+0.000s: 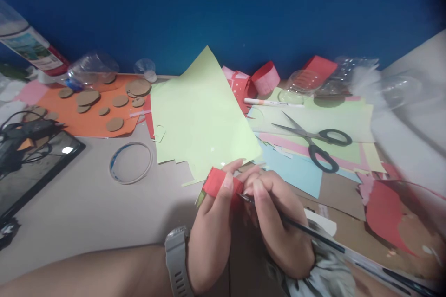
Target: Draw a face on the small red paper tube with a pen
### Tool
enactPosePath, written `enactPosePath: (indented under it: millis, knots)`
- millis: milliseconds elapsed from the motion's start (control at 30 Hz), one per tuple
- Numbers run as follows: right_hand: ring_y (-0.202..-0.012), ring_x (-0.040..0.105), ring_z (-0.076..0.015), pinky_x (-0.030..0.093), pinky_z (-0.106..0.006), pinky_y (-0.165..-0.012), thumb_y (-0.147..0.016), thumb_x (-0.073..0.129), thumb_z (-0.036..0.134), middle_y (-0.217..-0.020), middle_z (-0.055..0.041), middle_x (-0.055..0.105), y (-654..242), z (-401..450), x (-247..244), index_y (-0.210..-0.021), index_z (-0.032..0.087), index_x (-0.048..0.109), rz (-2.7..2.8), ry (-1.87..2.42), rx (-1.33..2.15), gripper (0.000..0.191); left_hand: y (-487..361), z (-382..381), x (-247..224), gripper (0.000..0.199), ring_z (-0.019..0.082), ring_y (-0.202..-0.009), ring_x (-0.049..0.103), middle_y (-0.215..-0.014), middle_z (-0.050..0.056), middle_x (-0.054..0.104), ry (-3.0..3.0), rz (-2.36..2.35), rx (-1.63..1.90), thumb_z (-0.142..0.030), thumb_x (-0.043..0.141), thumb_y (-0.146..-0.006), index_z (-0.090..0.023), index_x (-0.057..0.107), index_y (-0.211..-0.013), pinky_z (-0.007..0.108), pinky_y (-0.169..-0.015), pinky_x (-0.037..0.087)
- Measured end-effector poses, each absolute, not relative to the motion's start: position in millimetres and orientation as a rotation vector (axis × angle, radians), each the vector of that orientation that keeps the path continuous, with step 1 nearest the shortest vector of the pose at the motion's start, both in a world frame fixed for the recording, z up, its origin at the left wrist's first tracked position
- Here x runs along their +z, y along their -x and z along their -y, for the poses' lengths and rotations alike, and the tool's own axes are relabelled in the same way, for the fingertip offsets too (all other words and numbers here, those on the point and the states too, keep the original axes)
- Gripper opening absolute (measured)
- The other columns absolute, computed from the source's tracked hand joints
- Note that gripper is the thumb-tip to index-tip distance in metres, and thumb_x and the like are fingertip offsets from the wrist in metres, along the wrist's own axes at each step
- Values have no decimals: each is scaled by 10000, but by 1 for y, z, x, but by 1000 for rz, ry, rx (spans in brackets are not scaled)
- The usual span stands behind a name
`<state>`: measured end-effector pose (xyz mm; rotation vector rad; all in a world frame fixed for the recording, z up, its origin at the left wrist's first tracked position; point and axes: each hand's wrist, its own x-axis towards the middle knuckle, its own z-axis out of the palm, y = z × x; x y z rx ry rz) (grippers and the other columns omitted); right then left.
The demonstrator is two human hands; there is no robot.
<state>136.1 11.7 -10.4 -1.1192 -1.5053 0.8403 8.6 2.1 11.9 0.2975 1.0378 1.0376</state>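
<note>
My left hand [212, 222], wearing a grey watch [177, 253], pinches a small red piece [215, 182] that looks like folded paper. A bit of green [201, 198] shows at its left end. Closed around a slim black pen-like tool [313, 233] is my right hand [275, 213]. The tool's silvery tip meets the right edge of the red piece; whether it is a pen or a brush I cannot tell. Just beyond both hands lies a large pale green sheet [202, 111] with a ragged cut edge.
Black-handled scissors [311, 137] rest on coloured paper to the right, near a white marker [273, 102]. A tape ring [131, 163] and a dark tablet-like device [42, 171] lie left. Cardboard discs [88, 98] sit on orange paper [128, 125]. A blue wall [223, 9] stands behind.
</note>
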Motion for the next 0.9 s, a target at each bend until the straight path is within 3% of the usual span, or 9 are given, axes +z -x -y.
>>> enactPosePath:
  millis: [233, 367, 633, 767, 900]
  knots:
    - [-622, 558, -181, 457, -325, -596, -1330, 552, 568, -728, 24, 620, -140, -11, -10, -854, 274, 618, 1554, 1105, 881, 563, -9, -3, 15, 514, 455, -1629, 751, -1520, 166, 937, -273, -961, 1048, -641, 801, -1140, -248, 897, -1456, 643, -1457, 487]
    - [-595, 526, -180, 452, -337, -595, -1324, 558, 568, -732, 22, 623, -139, -11, -9, -851, 275, 634, 1495, 1152, 926, 562, -9, -4, 15, 440, 434, -1587, 788, -1487, 143, 954, -270, -987, 1060, -588, 775, -1175, -248, 920, -1413, 629, -1434, 519]
    - [-615, 538, -187, 439, -338, -579, -1293, 627, 400, -715, 19, 612, -139, -12, -8, -824, 276, 617, 1561, 1085, 962, 486, -8, -1, 15, 389, 395, -1640, 754, -1489, 115, 958, -272, -976, 1058, -578, 772, -1183, -275, 928, -1370, 583, -1479, 465]
    - [-624, 563, -183, 450, -334, -587, -1296, 621, 385, -731, 24, 622, -139, -11, -10, -868, 275, 641, 1523, 1128, 914, 443, -9, -3, 16, 426, 440, -1675, 720, -1504, 144, 948, -260, -962, 1060, -602, 804, -1155, -259, 912, -1382, 623, -1453, 500]
    - [-614, 527, -173, 445, -326, -587, -1269, 600, 254, -738, 37, 599, -139, -10, -9, -883, 279, 619, 1578, 1116, 882, 388, -9, -4, 17, 408, 426, -1645, 749, -1475, 133, 961, -254, -978, 1059, -588, 808, -1153, -258, 907, -1373, 607, -1443, 519]
